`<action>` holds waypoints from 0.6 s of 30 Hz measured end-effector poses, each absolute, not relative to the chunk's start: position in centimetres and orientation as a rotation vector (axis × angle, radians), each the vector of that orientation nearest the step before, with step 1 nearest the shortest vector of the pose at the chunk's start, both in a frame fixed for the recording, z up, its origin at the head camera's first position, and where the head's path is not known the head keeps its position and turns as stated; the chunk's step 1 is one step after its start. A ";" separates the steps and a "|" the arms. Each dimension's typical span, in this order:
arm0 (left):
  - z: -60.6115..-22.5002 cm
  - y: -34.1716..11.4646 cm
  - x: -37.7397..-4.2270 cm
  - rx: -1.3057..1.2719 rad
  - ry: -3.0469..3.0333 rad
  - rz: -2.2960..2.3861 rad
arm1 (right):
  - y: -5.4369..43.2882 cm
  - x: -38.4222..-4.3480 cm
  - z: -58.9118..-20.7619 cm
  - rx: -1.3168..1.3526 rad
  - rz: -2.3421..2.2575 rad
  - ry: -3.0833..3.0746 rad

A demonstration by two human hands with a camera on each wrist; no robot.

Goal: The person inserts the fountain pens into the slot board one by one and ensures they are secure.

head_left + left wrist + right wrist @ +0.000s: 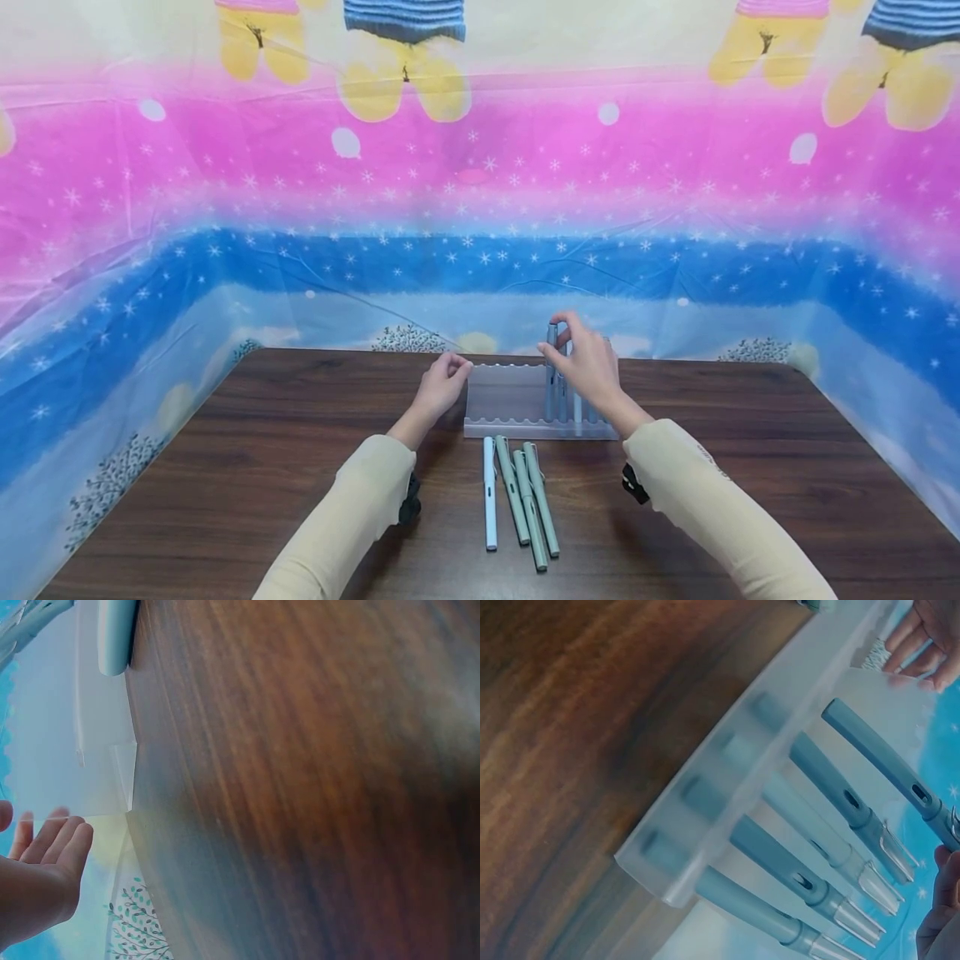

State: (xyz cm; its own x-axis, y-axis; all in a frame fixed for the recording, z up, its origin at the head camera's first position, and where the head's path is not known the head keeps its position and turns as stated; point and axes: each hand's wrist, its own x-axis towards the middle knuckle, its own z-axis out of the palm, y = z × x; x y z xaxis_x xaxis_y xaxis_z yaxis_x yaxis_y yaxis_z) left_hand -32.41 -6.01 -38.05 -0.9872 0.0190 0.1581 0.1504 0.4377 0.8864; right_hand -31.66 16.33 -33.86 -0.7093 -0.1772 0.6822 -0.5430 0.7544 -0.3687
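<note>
Pens (810,825) stand upright in the right half of the clear rack (502,400), so its slots keep them apart. Right hand (588,367) pinches the top of one standing pen; left hand (442,385), fingers loosely curled, steadies the rack's left end. Four more pens (521,500) lie on the table (225,500) just before it.

Looks like a staged recording setup: wood desk (300,500) w/ cartoon printed sheet (480,208) hung as backdrop.

right hand (588,367) hides pen tops | rack (101,761) blurred, cut off
</note>
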 end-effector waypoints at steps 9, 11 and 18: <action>-38.0 -6.0 -32.4 -0.150 -2.561 -1.602 | 16.2 -31.4 -34.8 0.555 0.711 -2.348; -38.0 -6.0 -32.4 -0.147 -2.561 -1.604 | 16.3 -31.4 -34.9 0.550 0.723 -2.367; -38.0 -6.0 -32.4 -0.150 -2.566 -1.584 | 16.5 -31.5 -35.1 0.565 0.759 -2.407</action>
